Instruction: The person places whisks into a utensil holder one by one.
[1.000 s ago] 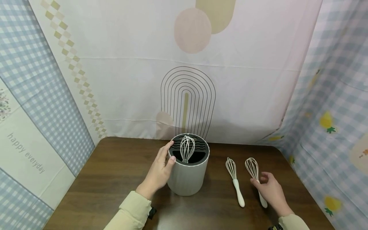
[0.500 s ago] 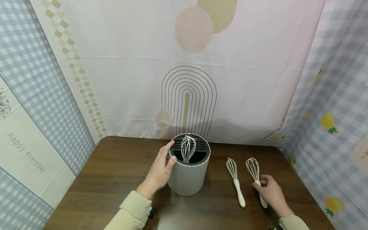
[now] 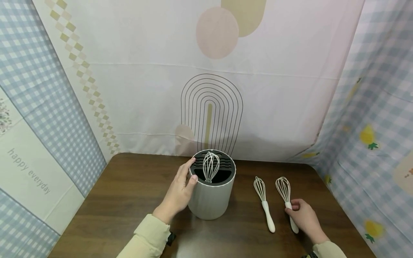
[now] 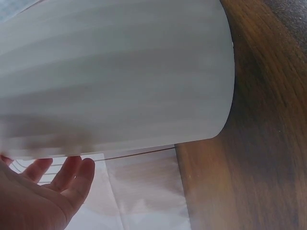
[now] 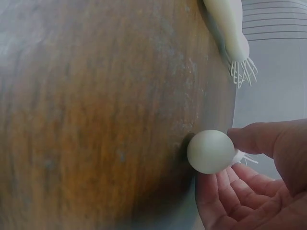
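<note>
Right hand (image 3: 304,218): slid slightly nearer, now pinching right whisk (image 3: 288,205) | right whisk: on table (image 3: 135,190), right of holder (image 3: 211,202) | left hand (image 3: 178,191): loosely spread, touching holder's left side | grasp seemingly settled

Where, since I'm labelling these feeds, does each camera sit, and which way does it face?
Head: worn on the head, looking forward and down at the table and holder; left hand, right hand and sleeves show.
Left wrist: worn there, facing the holder's side; left fingers show.
Right wrist: worn there, facing the held whisk end-on; right thumb and right fingers show.
Head and right wrist share the held whisk and the whisk lying beside it.
</note>
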Demonstrator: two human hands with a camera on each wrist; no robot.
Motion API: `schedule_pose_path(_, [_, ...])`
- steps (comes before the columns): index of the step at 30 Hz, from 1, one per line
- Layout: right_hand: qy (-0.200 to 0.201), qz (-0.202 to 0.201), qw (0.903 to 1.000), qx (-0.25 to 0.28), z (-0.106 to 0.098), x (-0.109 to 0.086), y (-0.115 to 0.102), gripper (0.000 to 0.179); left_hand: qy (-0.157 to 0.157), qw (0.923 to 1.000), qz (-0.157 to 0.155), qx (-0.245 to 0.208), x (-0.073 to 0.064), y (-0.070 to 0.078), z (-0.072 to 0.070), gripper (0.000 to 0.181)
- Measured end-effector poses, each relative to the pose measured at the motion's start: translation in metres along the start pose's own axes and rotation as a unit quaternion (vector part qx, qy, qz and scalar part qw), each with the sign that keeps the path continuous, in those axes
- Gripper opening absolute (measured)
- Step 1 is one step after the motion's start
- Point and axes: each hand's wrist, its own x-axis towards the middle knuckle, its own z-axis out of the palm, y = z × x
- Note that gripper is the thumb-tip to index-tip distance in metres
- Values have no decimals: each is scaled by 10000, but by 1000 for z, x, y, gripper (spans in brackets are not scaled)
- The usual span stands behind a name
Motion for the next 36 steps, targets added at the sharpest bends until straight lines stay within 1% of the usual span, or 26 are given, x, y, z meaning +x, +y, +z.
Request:
schedule_pose_path(3, [59,-3,10000,25,1,-1,1,41,-4,10000,-24,-2,0,1,0,55])
schedule_pose_path(7, [178,-42,9998,20,1,-2,-1,39,-10,10000,-58,-20,-1,1,-1,54])
schedule_pose_path(10, [338,-104,9994,-12,2,-4,-5,39,2,9999,-92,-40,-1,2,-1,55])
schedule_pose_path(13, [492,-214,9985,84,2,-5,-13,40,17,9999,-98,-41,-2,2,-1,55])
schedule_pose_path(18, [695,-366,9953,560,-1,-9,-31,41,2,9999,-78,-62,-1,3,-1,55])
schedule_pose_path(22, [975,-534,9887,1007,-3,-11,-47,40,-8,9999,-79,-82,-1,3,-1,54])
schedule_pose_path(25, [1091,-648,9840,1250,-5,-13,-58,41,-9,9999,-78,-91,-1,3,-1,54])
schedule_pose_path(32, [1030,-852,9773,1642,-11,-22,-84,44,-4,9999,-65,-109,0,2,0,55])
schedule_pose_path(36, [1006,-974,9704,1970,-11,-25,-95,44,1,9999,-52,-97,-1,2,0,54])
